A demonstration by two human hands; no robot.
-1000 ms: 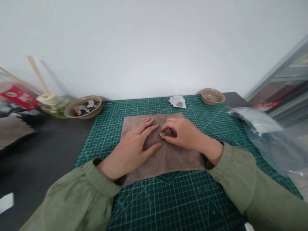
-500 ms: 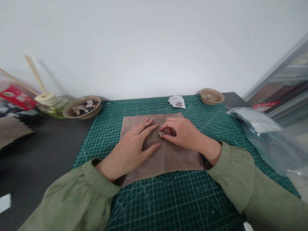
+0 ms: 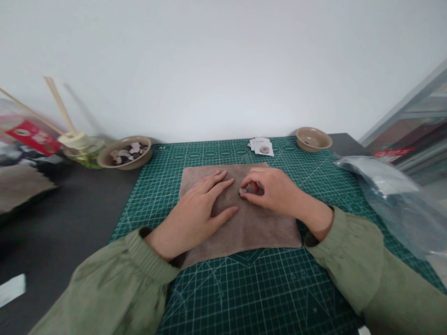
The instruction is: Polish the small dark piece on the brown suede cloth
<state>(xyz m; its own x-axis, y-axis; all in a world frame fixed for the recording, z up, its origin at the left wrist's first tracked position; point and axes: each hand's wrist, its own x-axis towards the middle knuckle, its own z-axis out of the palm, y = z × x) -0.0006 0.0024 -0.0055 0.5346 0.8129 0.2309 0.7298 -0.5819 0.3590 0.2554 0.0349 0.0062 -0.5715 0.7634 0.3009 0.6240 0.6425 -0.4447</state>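
A brownish-taupe cloth (image 3: 240, 232) lies spread on a green gridded cutting mat (image 3: 265, 298). My left hand (image 3: 195, 214) rests flat on the cloth's left part, fingers spread, palm down. On the right, my right hand (image 3: 275, 190) pinches a small pale piece (image 3: 242, 191) between thumb and index finger. That piece is at the cloth's surface, just right of my left fingertips. It is too small to tell its exact kind, and the fingers cover part of it.
A tan bowl (image 3: 148, 156) with several pale and dark pieces stands at the back left, beside a glass jar (image 3: 89, 158) with sticks. Small white cards (image 3: 264, 149) lie at the back. Another tan bowl (image 3: 319, 144) and a clear plastic bag (image 3: 394, 204) are on the right.
The whole view has shifted slightly. My right hand, still pinching the small pale piece, has moved a little to the right over the cloth, away from my left fingertips. My left hand stays flat.
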